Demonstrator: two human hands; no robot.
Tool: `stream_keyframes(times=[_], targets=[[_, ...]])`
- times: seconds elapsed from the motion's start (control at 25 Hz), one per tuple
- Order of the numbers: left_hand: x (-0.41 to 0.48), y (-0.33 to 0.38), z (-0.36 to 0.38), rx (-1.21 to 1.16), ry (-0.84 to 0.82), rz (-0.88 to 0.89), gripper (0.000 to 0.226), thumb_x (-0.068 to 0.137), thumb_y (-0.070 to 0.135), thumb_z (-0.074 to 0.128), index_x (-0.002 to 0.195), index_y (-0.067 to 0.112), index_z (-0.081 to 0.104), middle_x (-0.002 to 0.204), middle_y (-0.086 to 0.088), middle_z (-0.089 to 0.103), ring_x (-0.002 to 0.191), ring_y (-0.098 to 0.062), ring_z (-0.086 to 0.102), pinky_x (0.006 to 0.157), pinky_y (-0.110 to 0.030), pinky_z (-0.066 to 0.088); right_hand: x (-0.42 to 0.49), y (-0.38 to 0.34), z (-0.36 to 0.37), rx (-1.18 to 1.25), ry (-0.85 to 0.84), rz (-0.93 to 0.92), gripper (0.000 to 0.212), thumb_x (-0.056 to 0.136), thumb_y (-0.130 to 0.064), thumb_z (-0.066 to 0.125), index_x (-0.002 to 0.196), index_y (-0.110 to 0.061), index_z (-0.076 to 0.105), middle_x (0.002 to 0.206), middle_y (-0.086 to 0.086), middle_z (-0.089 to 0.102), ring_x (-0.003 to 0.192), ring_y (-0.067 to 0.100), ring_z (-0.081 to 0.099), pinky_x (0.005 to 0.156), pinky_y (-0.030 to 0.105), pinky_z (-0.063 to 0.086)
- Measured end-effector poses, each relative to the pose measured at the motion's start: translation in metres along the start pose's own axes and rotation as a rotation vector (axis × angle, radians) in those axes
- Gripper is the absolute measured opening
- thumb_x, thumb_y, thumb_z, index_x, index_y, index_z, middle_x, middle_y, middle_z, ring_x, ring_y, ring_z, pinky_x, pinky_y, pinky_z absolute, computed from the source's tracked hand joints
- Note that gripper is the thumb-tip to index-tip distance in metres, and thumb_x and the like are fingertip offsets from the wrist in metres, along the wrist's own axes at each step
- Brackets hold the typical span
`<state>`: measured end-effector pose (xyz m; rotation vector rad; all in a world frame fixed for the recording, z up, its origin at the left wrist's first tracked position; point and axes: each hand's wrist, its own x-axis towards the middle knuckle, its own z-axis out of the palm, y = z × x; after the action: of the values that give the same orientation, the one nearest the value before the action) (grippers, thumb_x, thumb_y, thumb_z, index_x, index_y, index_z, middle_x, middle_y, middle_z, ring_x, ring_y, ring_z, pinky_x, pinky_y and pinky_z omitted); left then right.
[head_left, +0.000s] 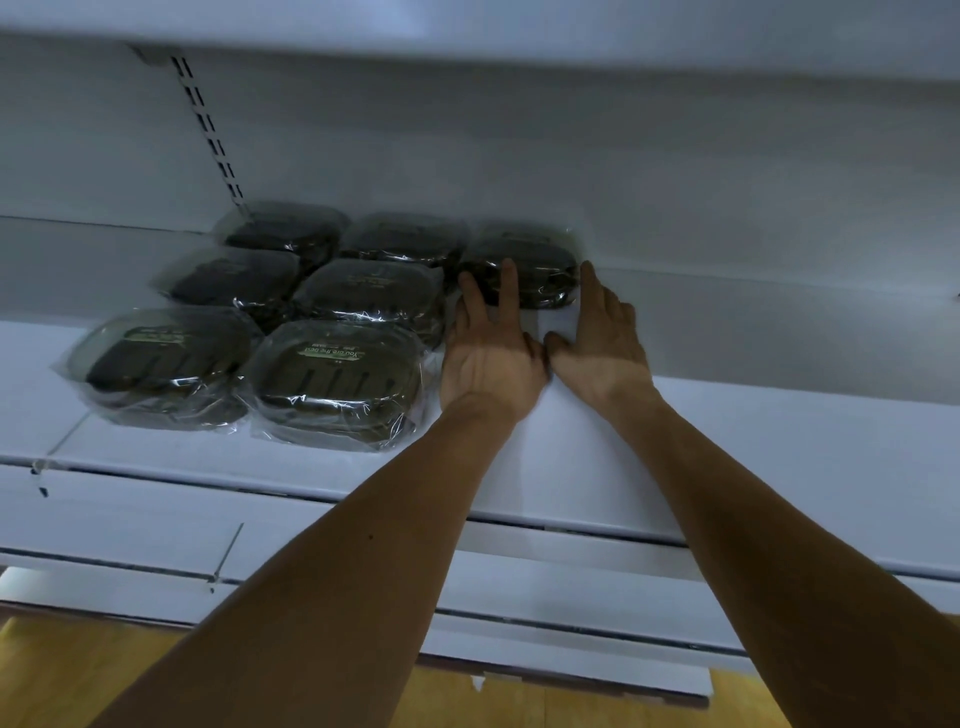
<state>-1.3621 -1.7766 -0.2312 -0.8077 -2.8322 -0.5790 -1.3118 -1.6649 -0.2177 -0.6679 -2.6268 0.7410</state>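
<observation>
Forearms extended, my left hand (491, 358) and right hand (602, 348) touch the wrapped soap dish (545, 275) on the shelf (727, 431), fingers straight, gripping nothing.

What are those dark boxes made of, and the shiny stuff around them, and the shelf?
The dark boxes look like hard, smoky plastic: they have moulded ridges and rounded corners. The wrapping seems to be thin clear plastic film, since it crinkles and glints. The shelf looks like white painted metal, smooth and matt, though it could be coated board.

One head-worn camera looks forward and down from close in at the white shelf (727, 415), wooden floor (78, 670) along the frame's bottom.
</observation>
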Motion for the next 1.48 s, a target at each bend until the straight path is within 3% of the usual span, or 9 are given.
stream_keyframes(times=[0.16, 0.32, 0.44, 0.6, 0.76, 1.04, 1.36, 1.48], targets=[[-0.012, 0.003, -0.009, 0.054, -0.028, 0.039, 0.082, 0.096, 0.035, 0.046, 0.158, 0.012, -0.002, 0.163, -0.024, 0.001, 0.150, -0.036, 0.012, 0.119, -0.035, 0.018, -0.035, 0.006, -0.007, -0.031, -0.013, -0.058, 0.080, 0.091, -0.020, 0.060, 0.156, -0.014, 0.014, 0.159, 0.008, 0.023, 0.142, 0.029, 0.022, 0.113, 0.035, 0.027], [-0.042, 0.007, -0.026, 0.052, -0.017, 0.081, 0.071, 0.098, 0.022, 0.045, 0.158, 0.013, 0.007, 0.164, -0.015, 0.009, 0.147, -0.030, 0.023, 0.115, -0.037, 0.031, -0.069, 0.010, -0.015, -0.058, -0.068, -0.061, 0.072, 0.096, -0.026, 0.056, 0.156, -0.014, 0.019, 0.162, 0.006, 0.019, 0.148, 0.023, 0.015, 0.117, 0.027, 0.016], [-0.075, 0.007, -0.043, 0.106, -0.076, 0.131, 0.072, 0.099, 0.020, 0.049, 0.158, 0.015, 0.007, 0.165, -0.013, 0.008, 0.151, -0.028, 0.014, 0.119, -0.039, 0.024, -0.098, 0.005, -0.023, -0.090, -0.098, -0.081, 0.066, 0.098, -0.031, 0.054, 0.154, -0.017, 0.023, 0.162, 0.002, 0.021, 0.148, 0.018, 0.016, 0.114, 0.021, 0.013], [-0.114, -0.002, -0.059, 0.178, -0.144, 0.275, 0.083, 0.099, 0.017, 0.055, 0.158, 0.019, -0.004, 0.166, -0.010, -0.005, 0.153, -0.026, -0.001, 0.122, -0.036, 0.008, -0.135, -0.005, -0.033, -0.121, -0.170, -0.048, 0.064, 0.099, -0.039, 0.051, 0.154, -0.018, 0.024, 0.162, 0.003, 0.019, 0.149, 0.019, 0.015, 0.117, 0.026, 0.015], [-0.141, -0.018, -0.089, 0.076, -0.118, 0.287, 0.069, 0.104, 0.036, 0.044, 0.158, 0.025, 0.004, 0.167, -0.003, -0.002, 0.153, -0.023, 0.001, 0.121, -0.035, 0.009, -0.163, -0.017, -0.056, -0.181, -0.297, 0.002, 0.072, 0.099, -0.047, 0.046, 0.156, -0.017, 0.014, 0.163, 0.003, 0.015, 0.149, 0.022, 0.017, 0.119, 0.034, 0.018], [-0.161, -0.025, -0.155, -0.022, -0.031, 0.412, 0.065, 0.103, 0.039, 0.044, 0.158, 0.021, 0.015, 0.166, -0.004, 0.011, 0.153, -0.022, 0.009, 0.122, -0.039, 0.017, -0.200, -0.055, -0.107, -0.254, -0.202, -0.067, 0.071, 0.100, -0.046, 0.045, 0.157, -0.016, 0.014, 0.163, 0.002, 0.017, 0.149, 0.018, 0.018, 0.119, 0.030, 0.017], [-0.175, -0.006, -0.216, -0.071, 0.023, 0.565, 0.067, 0.103, 0.045, 0.039, 0.159, 0.020, 0.011, 0.166, -0.003, 0.006, 0.153, -0.017, 0.001, 0.124, -0.035, 0.009, -0.233, -0.111, -0.181, -0.368, -0.045, -0.217, 0.070, 0.100, -0.049, 0.043, 0.157, -0.020, 0.014, 0.163, -0.002, 0.017, 0.149, 0.015, 0.016, 0.120, 0.030, 0.018], [-0.179, 0.003, -0.241, -0.094, 0.093, 0.621, 0.065, 0.102, 0.045, 0.043, 0.157, 0.018, 0.022, 0.164, -0.002, 0.019, 0.151, -0.017, 0.013, 0.122, -0.031, 0.014, -0.244, -0.128, -0.205, -0.387, 0.016, -0.249, 0.071, 0.099, -0.050, 0.043, 0.157, -0.021, 0.016, 0.163, -0.003, 0.018, 0.149, 0.013, 0.016, 0.120, 0.030, 0.017]])
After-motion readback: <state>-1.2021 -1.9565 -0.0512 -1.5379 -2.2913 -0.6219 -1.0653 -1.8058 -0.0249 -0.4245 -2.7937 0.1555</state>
